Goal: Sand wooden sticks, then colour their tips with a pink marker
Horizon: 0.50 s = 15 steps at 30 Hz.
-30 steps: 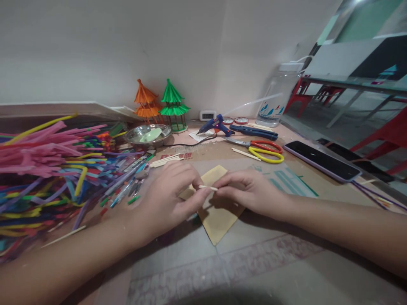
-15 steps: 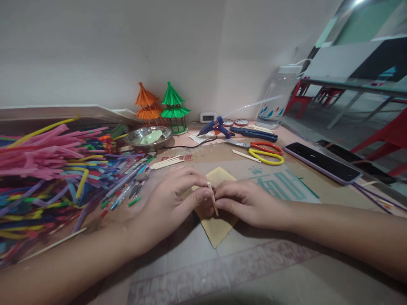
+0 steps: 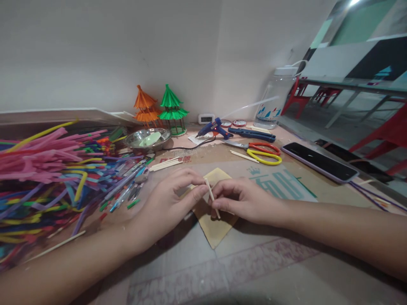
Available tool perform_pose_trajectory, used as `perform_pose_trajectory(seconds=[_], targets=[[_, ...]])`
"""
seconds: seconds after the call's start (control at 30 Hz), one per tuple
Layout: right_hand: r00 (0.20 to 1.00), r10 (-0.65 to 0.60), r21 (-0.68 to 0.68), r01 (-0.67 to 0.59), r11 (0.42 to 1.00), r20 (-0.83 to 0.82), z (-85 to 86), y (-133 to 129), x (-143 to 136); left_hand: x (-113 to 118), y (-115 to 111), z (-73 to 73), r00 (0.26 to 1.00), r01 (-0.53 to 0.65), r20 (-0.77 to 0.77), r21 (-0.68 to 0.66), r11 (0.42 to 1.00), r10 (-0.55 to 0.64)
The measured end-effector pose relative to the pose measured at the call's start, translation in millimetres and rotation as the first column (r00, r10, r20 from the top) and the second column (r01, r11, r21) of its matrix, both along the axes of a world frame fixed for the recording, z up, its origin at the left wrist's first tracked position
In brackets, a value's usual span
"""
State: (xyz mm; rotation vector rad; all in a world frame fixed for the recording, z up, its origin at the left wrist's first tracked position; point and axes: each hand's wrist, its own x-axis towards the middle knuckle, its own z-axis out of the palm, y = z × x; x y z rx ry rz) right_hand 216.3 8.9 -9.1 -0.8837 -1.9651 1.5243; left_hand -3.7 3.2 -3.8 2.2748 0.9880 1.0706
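A short, thin wooden stick stands tilted between my two hands. My left hand has thumb and forefinger closed at its upper end. My right hand pinches it lower down, with the thumb on the near side and the curled fingers partly hidden behind. Both hands are over a tan-yellow square sheet, which lies with one corner towards me. Whether the stick touches the sheet, I cannot tell.
Left lies a heap of coloured pipe cleaners. Behind stand a metal bowl, orange and green pagoda models, a blue glue gun, scissors and a bottle. A phone lies right, loose sticks behind my left hand.
The stick leans more, its upper end a little further left. My right fingers have opened slightly around it. The whole view has shifted slightly.
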Motion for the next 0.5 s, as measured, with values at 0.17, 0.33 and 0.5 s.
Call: perform_pose_trajectory(seconds=[0.17,0.33,0.5], targets=[[0.999,0.029,0.050,-0.030,0.998,0.029,-0.5,-2,0,1,0,-1.2,1.000,-0.012,0.009,-0.037,0.999,0.012],[0.995,-0.056,0.165,0.043,0.985,0.079,7.4,5,4,-7,12,2.3,0.992,-0.065,-0.109,0.054,0.996,0.071],[0.774,-0.531,0.714,0.151,0.684,0.345,17.7,45,39,-36,51,5.4,0.835,-0.234,-0.463,0.190,0.954,0.297]])
